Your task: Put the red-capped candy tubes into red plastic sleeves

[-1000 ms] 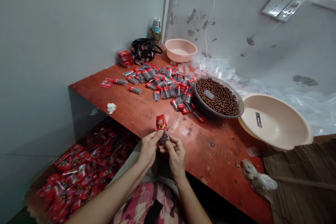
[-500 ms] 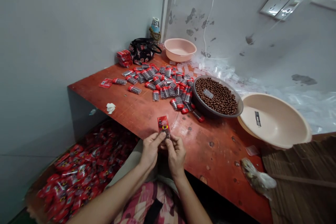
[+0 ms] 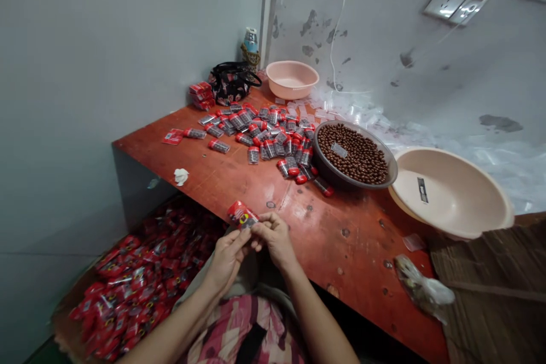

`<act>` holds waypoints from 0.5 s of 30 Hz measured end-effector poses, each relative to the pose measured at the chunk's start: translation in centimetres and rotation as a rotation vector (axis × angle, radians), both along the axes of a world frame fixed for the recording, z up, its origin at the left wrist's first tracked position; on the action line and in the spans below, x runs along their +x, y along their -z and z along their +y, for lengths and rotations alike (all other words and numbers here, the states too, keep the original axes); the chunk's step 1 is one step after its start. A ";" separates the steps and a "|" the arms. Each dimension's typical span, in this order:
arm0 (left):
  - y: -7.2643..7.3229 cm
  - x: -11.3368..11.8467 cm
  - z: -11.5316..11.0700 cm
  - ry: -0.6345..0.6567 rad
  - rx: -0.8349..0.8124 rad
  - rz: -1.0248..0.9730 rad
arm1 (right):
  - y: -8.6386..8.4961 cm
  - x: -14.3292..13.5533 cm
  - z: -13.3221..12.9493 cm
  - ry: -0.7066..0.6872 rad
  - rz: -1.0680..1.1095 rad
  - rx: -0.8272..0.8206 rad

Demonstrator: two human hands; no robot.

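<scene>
Between both hands is a small red printed packet [image 3: 241, 213], held by its lower end over the table's front edge and tilted to the left. My left hand [image 3: 228, 255] pinches it from the left, thumb on top. My right hand [image 3: 273, 238] grips the same end from the right, fingers curled. The part of the packet under the fingers is hidden. Beyond the hands lies a heap of small clear containers with red caps [image 3: 273, 136] and dark contents. Below on the left, a large box holds many similar red packets [image 3: 128, 290].
A grey basin of brown balls [image 3: 354, 153] stands beside the heap, and a wide cream basin [image 3: 447, 193] to its right. Behind are a pink basin [image 3: 292, 79], a floral bag [image 3: 232, 82] and clear plastic pieces [image 3: 375, 114]. Cardboard [image 3: 490, 290] and a knotted plastic bag [image 3: 424, 287] lie right.
Both hands have shifted left and slightly down with the packet. The packet, upright before, now leans left. The things on the table lie as before.
</scene>
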State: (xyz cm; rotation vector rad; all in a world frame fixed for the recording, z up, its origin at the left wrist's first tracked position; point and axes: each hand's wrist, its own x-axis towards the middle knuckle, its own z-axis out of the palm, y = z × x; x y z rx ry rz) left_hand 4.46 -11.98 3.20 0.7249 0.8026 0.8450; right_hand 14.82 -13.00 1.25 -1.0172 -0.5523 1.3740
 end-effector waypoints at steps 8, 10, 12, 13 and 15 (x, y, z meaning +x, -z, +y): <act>2.6 -8.5 0.4 -0.435 -0.292 0.084 | 0.0 -2.2 0.1 -0.167 -0.173 0.035; 3.6 -9.8 0.3 -0.404 -0.385 0.214 | 0.1 -1.4 -0.4 -0.101 -0.192 0.020; 3.9 -9.9 0.2 -0.314 -0.362 0.297 | 0.2 -0.4 -0.8 -0.068 -0.225 0.000; 3.7 -9.5 0.2 -0.275 -0.305 0.325 | 0.3 0.2 -0.9 -0.058 -0.250 -0.010; 2.9 -8.2 0.7 -0.216 -0.128 0.379 | 0.3 1.3 -1.1 -0.044 -0.312 -0.021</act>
